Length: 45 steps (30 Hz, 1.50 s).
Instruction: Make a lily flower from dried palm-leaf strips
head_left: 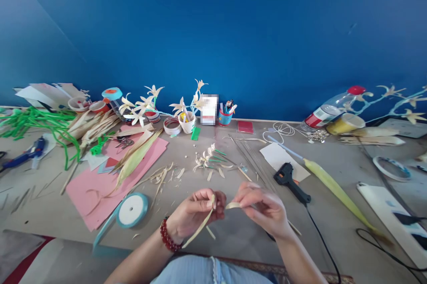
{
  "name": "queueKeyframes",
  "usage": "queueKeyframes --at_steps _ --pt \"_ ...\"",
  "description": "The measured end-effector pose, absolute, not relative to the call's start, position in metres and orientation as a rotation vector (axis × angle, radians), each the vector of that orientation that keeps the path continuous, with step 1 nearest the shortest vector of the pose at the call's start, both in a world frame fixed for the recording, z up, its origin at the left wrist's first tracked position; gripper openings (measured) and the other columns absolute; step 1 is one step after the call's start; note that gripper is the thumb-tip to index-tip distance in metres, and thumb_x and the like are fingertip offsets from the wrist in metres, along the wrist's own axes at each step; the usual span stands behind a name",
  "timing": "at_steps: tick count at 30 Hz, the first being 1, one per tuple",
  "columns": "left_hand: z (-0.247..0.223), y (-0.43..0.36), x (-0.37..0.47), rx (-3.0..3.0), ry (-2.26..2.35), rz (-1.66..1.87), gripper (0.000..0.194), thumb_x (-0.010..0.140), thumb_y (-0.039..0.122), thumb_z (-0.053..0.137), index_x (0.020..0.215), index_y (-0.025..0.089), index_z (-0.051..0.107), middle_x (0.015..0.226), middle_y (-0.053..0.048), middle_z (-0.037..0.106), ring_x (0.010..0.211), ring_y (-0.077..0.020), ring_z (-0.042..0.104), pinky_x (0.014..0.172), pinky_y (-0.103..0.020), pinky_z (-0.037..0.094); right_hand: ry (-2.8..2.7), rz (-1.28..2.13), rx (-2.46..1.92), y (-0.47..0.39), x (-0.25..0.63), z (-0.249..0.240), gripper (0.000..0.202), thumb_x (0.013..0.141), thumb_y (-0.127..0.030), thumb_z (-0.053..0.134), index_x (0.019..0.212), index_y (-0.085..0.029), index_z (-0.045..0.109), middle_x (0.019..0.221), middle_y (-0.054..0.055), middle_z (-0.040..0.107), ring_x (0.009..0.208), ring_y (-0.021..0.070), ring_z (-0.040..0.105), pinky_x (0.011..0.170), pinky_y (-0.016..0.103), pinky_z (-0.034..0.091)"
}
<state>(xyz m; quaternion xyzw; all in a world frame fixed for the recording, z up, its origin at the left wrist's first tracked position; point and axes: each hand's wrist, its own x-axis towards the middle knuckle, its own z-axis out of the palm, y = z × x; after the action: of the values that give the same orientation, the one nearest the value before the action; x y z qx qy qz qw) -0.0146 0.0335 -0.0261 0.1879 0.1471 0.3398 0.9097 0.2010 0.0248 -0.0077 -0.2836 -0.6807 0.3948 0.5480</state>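
Left hand (pixel 200 213): closed in a pinch, thumb against fingers, on a long pale strip (pixel 199 230) that hangs down towards the wrist; a red bead bracelet (pixel 167 236) circles that wrist.
Right hand (pixel 265 208): a narrow fingertip pinch on a short pale piece (pixel 232 205), its free end pointing at the left hand, near but apart.
Pale strips: both are in the air above the table (pixel 50 213), close to the body. They look thin and likely to split, so a light pinch near the working end, with the left hand steady and the right making small moves, should serve best.
Hanging end: better kept clear of the sleeves and fingers, so that it does not twist or snag.
Small flowers (pixel 208 158): lying just beyond the hands, some with green stems; loose petals and scraps (pixel 163 175) lie around them.
Blue tape roll (pixel 132 210): flat, left of the hands, its tail unrolled towards the table edge.
Glue gun (pixel 293 181): on its side at right, partly over a white card (pixel 271 155); if hot, its nozzle deserves room from knuckles.
Husk (pixel 336 190): long and yellow-green, farther right.
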Motion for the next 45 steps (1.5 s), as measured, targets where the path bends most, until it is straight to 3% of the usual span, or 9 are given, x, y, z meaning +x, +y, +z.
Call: queueKeyframes --at_steps 10,16,24,31,45 --pt "-0.022 0.031 -0.008 0.430 0.391 0.694 0.012 0.070 0.019 0.081 0.072 0.011 0.071 0.072 -0.005 0.062 0.072 -0.0153 0.059 0.077 -0.030 0.044 -1.738 0.913 -0.562 0.031 0.198 0.003 0.011 0.089 -0.018 0.063 0.094 -0.023 0.071 0.086 0.008 0.074 0.078 0.0204 0.065 0.071 0.037 0.052" --pt "-0.018 0.031 -0.009 0.513 0.402 0.743 0.013 0.072 0.020 0.080 0.073 0.011 0.071 0.073 -0.006 0.065 0.073 -0.0164 0.061 0.075 -0.028 0.042 -1.548 1.126 -0.710 0.021 0.192 -0.008 0.016 0.088 -0.023 0.066 0.104 -0.024 0.068 0.098 0.009 0.067 0.083 0.0197 0.064 0.070 0.032 0.053" --pt "-0.029 0.031 -0.006 0.345 0.327 0.646 0.012 0.069 0.017 0.081 0.074 0.011 0.071 0.071 -0.005 0.068 0.068 -0.0156 0.066 0.078 -0.030 0.049 -1.472 1.174 -0.765 0.019 0.170 -0.008 0.015 0.085 -0.037 0.072 0.083 -0.023 0.073 0.077 0.003 0.059 0.070 0.0164 0.056 0.063 0.029 0.049" --pt "-0.026 0.031 -0.004 0.293 0.265 0.611 0.012 0.072 0.019 0.078 0.072 0.010 0.069 0.071 -0.006 0.067 0.071 -0.0178 0.067 0.077 -0.031 0.050 -1.488 1.027 -0.762 0.017 0.171 -0.005 0.007 0.087 -0.024 0.069 0.080 -0.023 0.070 0.071 0.002 0.062 0.071 0.0179 0.058 0.065 0.030 0.047" --pt "-0.017 0.029 0.000 0.220 0.222 0.582 0.009 0.076 0.015 0.072 0.072 0.009 0.067 0.072 -0.006 0.062 0.072 -0.0161 0.062 0.080 -0.032 0.046 -1.405 1.038 -0.820 0.018 0.166 0.002 0.008 0.087 -0.021 0.067 0.079 -0.022 0.067 0.072 0.003 0.061 0.070 0.0174 0.058 0.061 0.029 0.046"
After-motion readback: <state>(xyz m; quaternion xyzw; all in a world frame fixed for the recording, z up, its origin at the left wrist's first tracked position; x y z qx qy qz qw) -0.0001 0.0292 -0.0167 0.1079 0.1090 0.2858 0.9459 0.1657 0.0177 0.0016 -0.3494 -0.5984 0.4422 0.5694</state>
